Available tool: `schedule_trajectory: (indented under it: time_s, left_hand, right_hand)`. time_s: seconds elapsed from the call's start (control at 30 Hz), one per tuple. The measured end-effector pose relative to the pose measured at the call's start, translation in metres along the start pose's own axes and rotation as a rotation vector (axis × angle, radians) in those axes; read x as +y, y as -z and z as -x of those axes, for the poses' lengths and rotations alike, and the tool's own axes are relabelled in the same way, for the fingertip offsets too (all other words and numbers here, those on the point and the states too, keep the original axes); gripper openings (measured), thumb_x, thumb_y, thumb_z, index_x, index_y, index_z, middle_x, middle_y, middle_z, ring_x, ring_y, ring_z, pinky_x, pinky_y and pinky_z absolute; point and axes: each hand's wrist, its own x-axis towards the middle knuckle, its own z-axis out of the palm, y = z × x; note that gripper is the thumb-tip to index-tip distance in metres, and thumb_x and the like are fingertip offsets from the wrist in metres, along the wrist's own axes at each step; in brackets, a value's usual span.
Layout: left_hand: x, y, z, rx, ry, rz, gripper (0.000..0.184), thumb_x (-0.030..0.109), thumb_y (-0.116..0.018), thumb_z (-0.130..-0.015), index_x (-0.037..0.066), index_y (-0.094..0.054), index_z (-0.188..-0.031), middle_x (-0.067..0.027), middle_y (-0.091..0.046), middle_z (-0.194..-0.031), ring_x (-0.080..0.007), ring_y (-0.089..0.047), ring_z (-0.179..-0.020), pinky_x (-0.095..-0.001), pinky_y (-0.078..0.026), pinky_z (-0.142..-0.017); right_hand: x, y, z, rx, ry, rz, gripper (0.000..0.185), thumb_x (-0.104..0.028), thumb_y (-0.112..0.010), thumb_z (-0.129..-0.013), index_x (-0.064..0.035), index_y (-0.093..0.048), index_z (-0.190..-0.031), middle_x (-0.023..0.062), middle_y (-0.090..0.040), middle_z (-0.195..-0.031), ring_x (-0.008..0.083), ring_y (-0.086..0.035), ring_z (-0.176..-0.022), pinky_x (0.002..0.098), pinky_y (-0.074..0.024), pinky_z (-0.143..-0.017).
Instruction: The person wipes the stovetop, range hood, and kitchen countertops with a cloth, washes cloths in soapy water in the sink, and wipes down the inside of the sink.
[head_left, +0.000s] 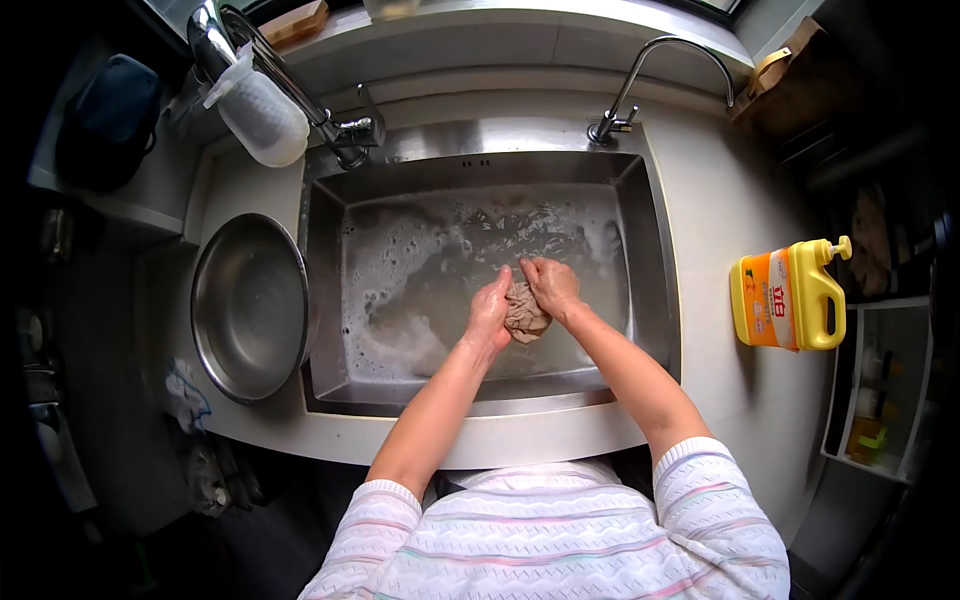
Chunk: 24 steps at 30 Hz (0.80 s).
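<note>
A crumpled beige cloth (525,312) is bunched between my two hands over the sink (662,270). My left hand (489,308) presses against the cloth's left side, thumb pointing up. On the other side, my right hand (551,287) is curled round the cloth's upper right part. Cloudy, soapy water (420,270) lies in the steel basin beneath, with foam along the left and lower left. Part of the cloth is hidden by my fingers.
A steel bowl (250,310) stands left of the sink. Behind are a large faucet (350,140) with a white mesh bag (262,110) and a slim curved tap (610,128). A yellow detergent jug (790,295) with a pump stands on the right counter.
</note>
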Motion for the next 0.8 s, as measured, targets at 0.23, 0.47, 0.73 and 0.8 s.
schedule_trajectory:
  time_s: [0.23, 0.47, 0.73, 0.8]
  left_hand:
    - [0.047, -0.034, 0.049, -0.408, -0.025, -0.284, 0.052, 0.044, -0.039, -0.094, -0.002, -0.053, -0.114, -0.01, -0.06, -0.105, -0.0179, -0.058, -0.096, -0.0312, -0.047, -0.083]
    - [0.072, -0.02, 0.048, -0.436, -0.571, -1.025, 0.059, 0.027, -0.074, -0.072, 0.006, -0.052, -0.123, -0.0037, -0.061, -0.108, -0.0143, -0.056, -0.1, -0.0308, -0.04, -0.089]
    - [0.043, 0.011, 0.023, -0.313, 0.116, -0.432, 0.027, 0.017, -0.061, -0.083, 0.004, -0.057, -0.106, -0.0071, -0.063, -0.095, -0.017, -0.064, -0.081, -0.0285, -0.053, -0.063]
    - [0.035, 0.011, 0.021, -0.235, 0.084, -0.242, 0.019, 0.017, -0.055, -0.087, 0.005, -0.058, -0.102, -0.0079, -0.063, -0.096, -0.0185, -0.064, -0.081, -0.0295, -0.054, -0.06]
  right_hand:
    - [-0.043, 0.06, 0.042, -0.142, 0.035, -0.479, 0.052, -0.042, -0.064, -0.08, -0.0002, -0.056, -0.109, 0.0172, -0.06, -0.107, 0.0285, -0.059, -0.098, 0.0374, -0.0466, -0.082]
    - [-0.028, 0.069, 0.045, -0.449, -0.113, -1.253, 0.027, -0.011, -0.054, -0.088, 0.0006, -0.055, -0.112, 0.009, -0.06, -0.103, 0.0145, -0.059, -0.091, 0.0284, -0.05, -0.08]
    - [0.002, 0.076, 0.032, -0.49, -0.281, -1.338, 0.031, -0.011, -0.052, -0.089, 0.0004, -0.051, -0.118, 0.0123, -0.057, -0.112, 0.0198, -0.058, -0.1, 0.0325, -0.0504, -0.083]
    - [0.015, 0.052, 0.028, -0.37, -0.364, -1.284, 0.031, -0.011, -0.052, -0.089, 0.0028, -0.052, -0.116, 0.0115, -0.057, -0.113, 0.0189, -0.059, -0.095, 0.0309, -0.0514, -0.078]
